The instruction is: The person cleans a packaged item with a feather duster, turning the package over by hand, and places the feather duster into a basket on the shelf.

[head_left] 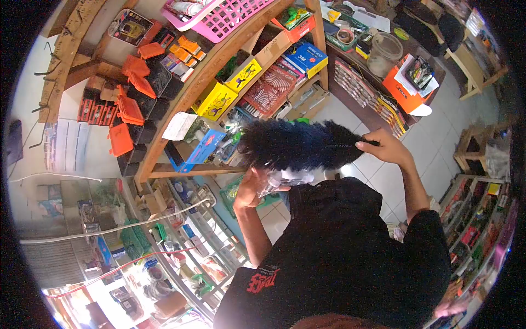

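A black feather duster [307, 145] stretches across the middle of the view, in front of the shelves. My right hand [383, 147] is closed around its narrow end, with the thumb and fingers pinching it. Its bushy end reaches over to my left hand [249, 189], which is raised and closed on a clear plastic package [285, 180]. The feathers partly cover that package and my left fingertips, so its contents cannot be made out.
Wooden shelves [197, 93] hold yellow boxes [216, 101], a blue box [307, 57] and a pink basket [233, 22]. Orange bins [131, 109] hang at the left. A glass display case [181, 263] stands lower left. An orange box [408, 82] sits on the right-hand counter; stocked racks [476, 230] line the right.
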A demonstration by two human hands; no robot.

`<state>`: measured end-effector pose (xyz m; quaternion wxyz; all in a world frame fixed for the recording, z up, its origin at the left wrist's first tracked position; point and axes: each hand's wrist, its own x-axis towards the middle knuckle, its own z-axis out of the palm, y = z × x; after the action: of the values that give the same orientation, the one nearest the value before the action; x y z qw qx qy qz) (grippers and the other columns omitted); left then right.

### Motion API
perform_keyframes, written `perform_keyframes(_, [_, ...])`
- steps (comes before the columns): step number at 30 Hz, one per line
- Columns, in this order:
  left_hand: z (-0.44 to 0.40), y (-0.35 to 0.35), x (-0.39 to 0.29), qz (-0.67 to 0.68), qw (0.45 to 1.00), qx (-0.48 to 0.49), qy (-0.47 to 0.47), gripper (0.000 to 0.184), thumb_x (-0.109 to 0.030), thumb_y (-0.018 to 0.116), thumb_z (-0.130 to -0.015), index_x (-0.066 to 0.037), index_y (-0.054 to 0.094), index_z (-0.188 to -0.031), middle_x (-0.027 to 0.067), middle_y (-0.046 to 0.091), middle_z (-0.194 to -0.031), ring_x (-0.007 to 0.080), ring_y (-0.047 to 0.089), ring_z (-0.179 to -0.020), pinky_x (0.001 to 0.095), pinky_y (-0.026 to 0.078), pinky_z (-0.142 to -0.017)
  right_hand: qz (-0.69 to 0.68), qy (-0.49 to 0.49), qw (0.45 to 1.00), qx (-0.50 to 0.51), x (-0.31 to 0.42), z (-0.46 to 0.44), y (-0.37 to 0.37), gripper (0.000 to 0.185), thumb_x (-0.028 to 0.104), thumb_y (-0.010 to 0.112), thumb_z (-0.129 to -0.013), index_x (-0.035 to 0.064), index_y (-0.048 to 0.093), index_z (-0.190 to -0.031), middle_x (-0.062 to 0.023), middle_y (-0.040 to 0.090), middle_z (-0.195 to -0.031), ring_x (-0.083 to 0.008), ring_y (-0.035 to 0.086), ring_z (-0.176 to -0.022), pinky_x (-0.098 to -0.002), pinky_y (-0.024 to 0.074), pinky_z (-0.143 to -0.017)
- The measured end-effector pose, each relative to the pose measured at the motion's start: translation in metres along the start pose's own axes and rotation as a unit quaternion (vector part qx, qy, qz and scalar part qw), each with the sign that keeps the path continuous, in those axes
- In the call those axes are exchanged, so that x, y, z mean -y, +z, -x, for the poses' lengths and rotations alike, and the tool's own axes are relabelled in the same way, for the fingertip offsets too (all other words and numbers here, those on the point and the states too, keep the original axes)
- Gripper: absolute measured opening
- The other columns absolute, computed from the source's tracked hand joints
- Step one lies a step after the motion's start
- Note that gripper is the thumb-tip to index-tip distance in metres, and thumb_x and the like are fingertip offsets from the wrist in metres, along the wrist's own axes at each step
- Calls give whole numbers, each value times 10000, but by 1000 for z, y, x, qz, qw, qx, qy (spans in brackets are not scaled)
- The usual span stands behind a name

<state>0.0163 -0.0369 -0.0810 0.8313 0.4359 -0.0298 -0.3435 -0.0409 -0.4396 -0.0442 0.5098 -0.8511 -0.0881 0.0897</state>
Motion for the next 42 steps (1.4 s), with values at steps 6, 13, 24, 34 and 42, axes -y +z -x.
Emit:
perform_keyframes(6, [-10, -1, 17, -29, 992, 121, -15, 434, -187, 465, -980, -50, 376, -1383, 215, 499, -1322, 420, 556, -1131, 688, 464, -869, -16, 7, 999, 32, 6, -5, 13, 416, 337, 578, -943, -27, 569, -742, -129, 455, -564, -162, 410, -539, -346, 389, -537])
perform_keyframes(13, [2, -5, 2, 22, 999, 37, -6, 285, -134, 469, -969, -18, 502, -1228, 239, 535, -1258, 438, 555, -1126, 686, 481, -850, -19, 29, 999, 15, 0, -5, -2, 407, 315, 596, -934, -34, 567, -726, -130, 458, -552, -138, 405, -536, -331, 387, -534])
perform_keyframes(24, [1, -18, 15, -11, 999, 21, 29, 312, -332, 456, -988, -114, 534, -1197, 230, 567, -1212, 445, 569, -1107, 714, 457, -854, -44, 41, 998, 33, -4, -14, 23, 389, 303, 592, -941, -31, 593, -742, -69, 426, -532, -99, 386, -548, -336, 365, -513])
perform_keyframes(34, [-21, -1, 10, 52, 985, -88, 141, 503, -398, 405, -995, -158, 352, -1435, 104, 473, -1372, 296, 486, -1243, 658, 441, -911, -56, 73, 995, 39, -18, 2, 40, 399, 347, 607, -926, -18, 617, -766, -69, 435, -525, -102, 388, -535, -320, 357, -506])
perform_keyframes(42, [-32, 17, 4, 7, 969, -137, 208, 519, -348, 417, -997, -224, 278, -1482, 60, 419, -1437, 265, 412, -1301, 519, 377, -1042, -83, 70, 994, 18, -9, 4, 60, 385, 332, 604, -931, -18, 618, -770, -48, 504, -546, -93, 423, -566, -315, 395, -538])
